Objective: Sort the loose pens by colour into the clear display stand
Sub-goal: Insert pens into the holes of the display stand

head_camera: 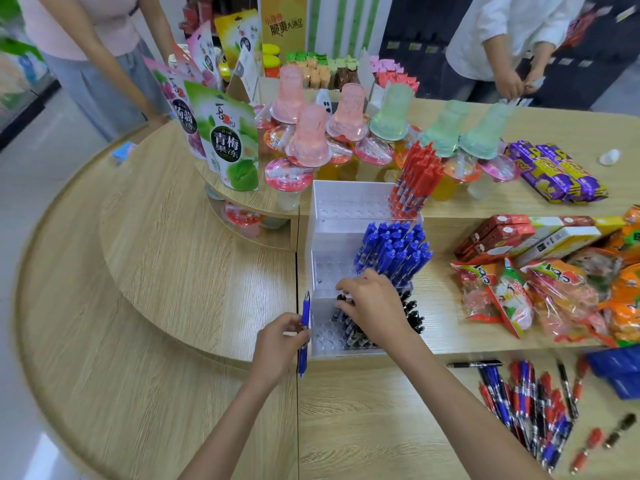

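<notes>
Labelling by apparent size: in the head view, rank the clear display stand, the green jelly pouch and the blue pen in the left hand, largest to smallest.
1. clear display stand
2. green jelly pouch, though it stands farther back
3. blue pen in the left hand

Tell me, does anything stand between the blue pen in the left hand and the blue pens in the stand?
Partly. The right hand, busy at the black pens in front, lies on the line from the held pen to the blue group. The empty holes left of that group look free.
</notes>
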